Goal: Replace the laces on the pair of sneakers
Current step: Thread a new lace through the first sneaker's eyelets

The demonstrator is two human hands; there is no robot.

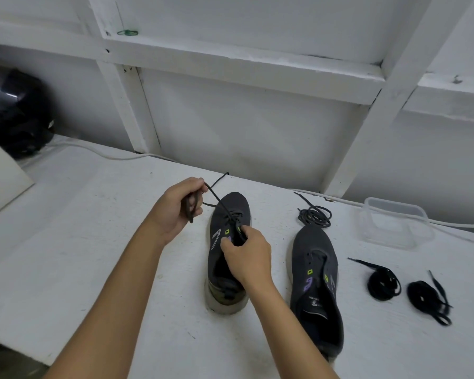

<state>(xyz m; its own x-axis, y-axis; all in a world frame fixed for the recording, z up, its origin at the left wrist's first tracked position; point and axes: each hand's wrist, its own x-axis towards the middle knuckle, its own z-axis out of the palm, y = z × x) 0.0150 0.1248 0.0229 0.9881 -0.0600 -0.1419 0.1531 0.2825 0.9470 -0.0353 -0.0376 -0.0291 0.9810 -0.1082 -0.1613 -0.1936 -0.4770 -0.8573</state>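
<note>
Two dark grey sneakers stand on the white table (93,242), toes pointing away. The left sneaker (230,206) still carries a dark lace (216,199) in its lower eyelets. My left hand (175,206) grips a bunched length of that lace, pulled up and left of the toe. My right hand (246,255) pinches the lace at the tongue, over the shoe's opening. The right sneaker (315,285) has no lace. A loose coil of dark lace (314,216) lies just past its toe. Two black coiled laces (383,283) (427,299) lie to its right.
A clear plastic container (394,222) sits at the back right, with a white cable (449,222) running behind it. A black helmet (14,113) rests at the far left beside a white board (0,176). A white framed wall closes the back.
</note>
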